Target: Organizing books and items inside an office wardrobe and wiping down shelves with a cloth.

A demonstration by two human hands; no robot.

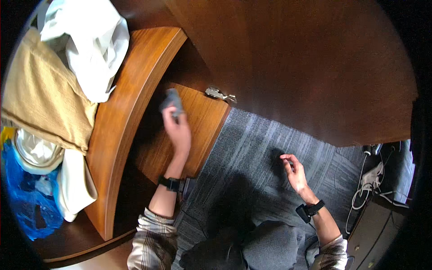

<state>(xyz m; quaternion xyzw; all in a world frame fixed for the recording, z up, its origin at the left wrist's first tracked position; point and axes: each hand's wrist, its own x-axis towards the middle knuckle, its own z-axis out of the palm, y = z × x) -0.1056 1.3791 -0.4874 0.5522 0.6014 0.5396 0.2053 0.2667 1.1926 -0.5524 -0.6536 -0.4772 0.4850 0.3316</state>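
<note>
A grey cloth (173,101), blurred, is held in the fingers of my left hand (178,133). This hand reaches over the wooden shelf board (199,116) inside a cabinet, below a curved wooden top shelf (135,111). Whether the cloth touches the board cannot be told. My right hand (295,172) hovers over the grey carpet (256,145), fingers loosely curled and nothing visible in them. Beyond the board, a metal hinge (219,94) joins the wide brown cabinet door (297,67), which stands swung out.
On the curved shelf lie a white cloth bag (98,50), a tan fabric bag (50,91), a roll of tape (37,152), a white strap (74,182) and a blue plastic bag (30,202). White cables (362,195) trail beside a dark cabinet (374,229) at right.
</note>
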